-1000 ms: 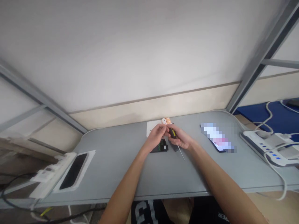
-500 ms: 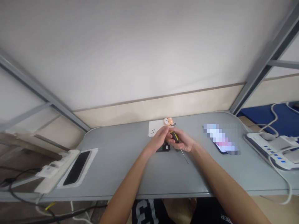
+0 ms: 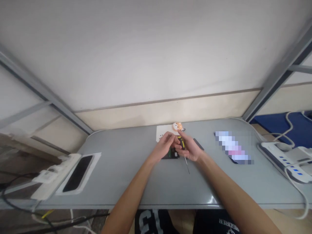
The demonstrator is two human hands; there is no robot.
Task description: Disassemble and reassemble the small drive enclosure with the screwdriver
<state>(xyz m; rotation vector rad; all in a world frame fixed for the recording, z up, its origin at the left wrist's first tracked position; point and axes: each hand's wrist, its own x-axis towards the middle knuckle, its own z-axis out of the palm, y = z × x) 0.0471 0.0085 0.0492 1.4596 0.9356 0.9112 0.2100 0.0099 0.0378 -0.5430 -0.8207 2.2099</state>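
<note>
Slim screwdriver, black-and-yellow handle, thin straight metal shaft, gripped in right hand above smooth grey desk; shaft pointed toward near edge. Left hand curled beside handle; whether anything is pinched cannot be told. Dark flat green-patched board partly covered by hands; white dark-dotted sheet laid behind; rounded orange-and-white trinket set at its corner
</note>
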